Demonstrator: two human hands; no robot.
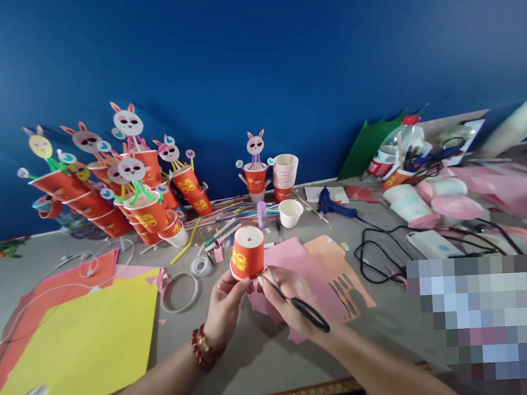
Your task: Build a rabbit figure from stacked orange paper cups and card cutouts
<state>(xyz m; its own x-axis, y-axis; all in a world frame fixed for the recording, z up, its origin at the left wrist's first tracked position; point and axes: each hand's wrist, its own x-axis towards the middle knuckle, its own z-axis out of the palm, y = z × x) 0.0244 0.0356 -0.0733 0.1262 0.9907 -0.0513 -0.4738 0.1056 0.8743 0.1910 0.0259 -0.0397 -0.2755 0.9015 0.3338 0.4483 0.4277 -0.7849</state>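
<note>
An upside-down red paper cup (247,254) with yellow print and a small dark spot or hole in its white base is held above the grey table. My left hand (227,302) grips its rim from the lower left. At the lower right of the rim are the fingers of my right hand (290,293), which also holds scissors (311,314); their black handle points toward me and the blades show only in part. Pink paper (288,261) lies beneath my right hand, beside orange paper (323,253) with cut slots. A white cup (290,213) stands behind.
Red cups with rabbit faces (132,169) stand at the back left, near yellow paper (98,336) and a tape roll (179,292). Behind are stacked cups (285,173) and a blue glue gun (334,205). Black cables (376,247) and a bottle (382,156) are on the right.
</note>
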